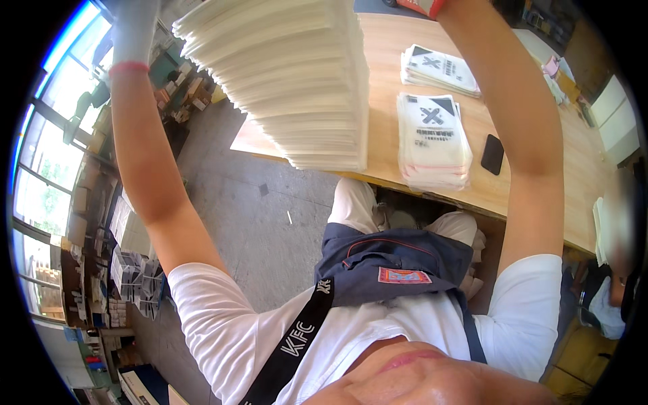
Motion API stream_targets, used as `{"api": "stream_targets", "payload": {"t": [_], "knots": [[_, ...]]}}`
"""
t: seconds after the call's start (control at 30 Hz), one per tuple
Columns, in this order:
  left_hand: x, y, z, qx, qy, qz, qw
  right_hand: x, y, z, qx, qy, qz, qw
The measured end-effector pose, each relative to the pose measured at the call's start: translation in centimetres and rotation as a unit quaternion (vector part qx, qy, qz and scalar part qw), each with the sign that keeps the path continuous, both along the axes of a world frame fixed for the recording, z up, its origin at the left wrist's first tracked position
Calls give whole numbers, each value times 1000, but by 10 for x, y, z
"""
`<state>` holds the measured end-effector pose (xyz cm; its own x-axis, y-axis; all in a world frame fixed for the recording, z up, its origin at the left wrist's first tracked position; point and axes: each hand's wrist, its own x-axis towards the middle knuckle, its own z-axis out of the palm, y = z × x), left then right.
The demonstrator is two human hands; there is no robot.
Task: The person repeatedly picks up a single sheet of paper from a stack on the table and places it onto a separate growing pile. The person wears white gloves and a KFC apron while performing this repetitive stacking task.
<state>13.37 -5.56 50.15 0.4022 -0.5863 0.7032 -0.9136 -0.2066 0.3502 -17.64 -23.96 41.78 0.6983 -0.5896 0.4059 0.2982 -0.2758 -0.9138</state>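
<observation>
My left hand (134,37), in a white glove with a pink cuff, is raised at the far left. It is beside the upper left of a tall stack of white sheets or flat bags (297,88), and its fingers run out of the picture. My right hand (424,5), at the top edge, wears a red and white glove; only its wrist end shows, so its fingers are hidden. Under my right forearm lie a pile of printed white bags (434,138) and another printed pile (442,69) behind it.
The stack and piles rest on a light wooden table (386,50). A black phone (493,154) lies right of the nearer pile. My knees are at the table's front edge. Shelves with boxes (131,277) stand along the windows at left; grey floor (250,196) lies between.
</observation>
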Motion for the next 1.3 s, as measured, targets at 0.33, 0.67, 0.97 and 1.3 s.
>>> {"api": "stream_targets", "payload": {"t": [0.33,0.67,0.97,1.3], "knots": [[-59,17,-220,-360,347,-175,848,-115,-4,-125,126,-137,-1,983],[-202,95,-622,25,444,-60,893,-489,-39,-512,343,-121,-775,516],[-329,-107,-478,83,3,-385,919,-510,-77,-476,130,63,-838,527],[-327,-200,-485,397,-87,-204,891,-492,-41,-424,272,-150,-625,716]]}}
